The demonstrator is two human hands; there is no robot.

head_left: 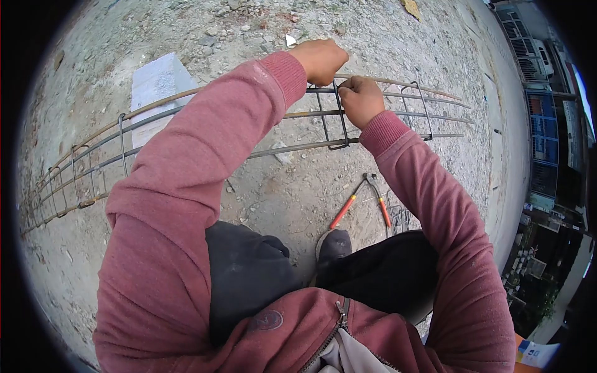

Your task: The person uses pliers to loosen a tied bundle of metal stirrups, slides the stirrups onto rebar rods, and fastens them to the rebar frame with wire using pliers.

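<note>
A long rebar cage of thin steel bars stretches across the view in front of me. My left hand is closed in a fist at the far top bar; whatever its fingers hold is hidden. Close beside it, my right hand has its thumb and fingers closed at the upper corner of a dark square stirrup. That stirrup stands around the long bars, right next to another one. On the ground near my shoe lie spread pliers with red and yellow handles.
A pale concrete block stands under the cage on the left. More stirrups sit along the bars on both sides. Gravelly ground surrounds everything. Bent wire pieces lie beside my right knee. Buildings and a vehicle are at far right.
</note>
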